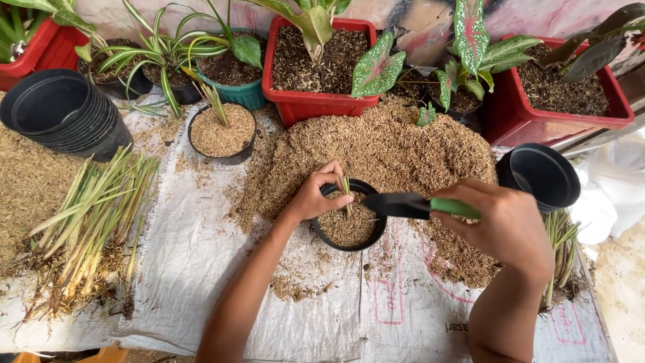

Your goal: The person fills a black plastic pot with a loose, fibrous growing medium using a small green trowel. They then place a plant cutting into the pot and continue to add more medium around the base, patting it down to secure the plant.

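A small round black pot sits on a white woven sack spread on the ground, at the near edge of a wide heap of tan rice husk. The pot is filled almost to its rim with the same husk, and one thin pale-green seedling stands upright in it, close to the far rim. The left hand reaches in from the lower left, forearm stretched across the sack, wrist over the pot's left rim; its fingers are pinched around the seedling's stem near the top. The right hand comes in from the lower right, knuckles up, its fingers clenched around the green handle of a small trowel whose black blade lies level above the pot's right side, pointing left. Left of the pot lies a bundle of rooted green shoots, with a stack of empty black pots beyond it. Another husk-filled pot with a planted shoot stands farther back, and an empty black pot sits just right of the heap.
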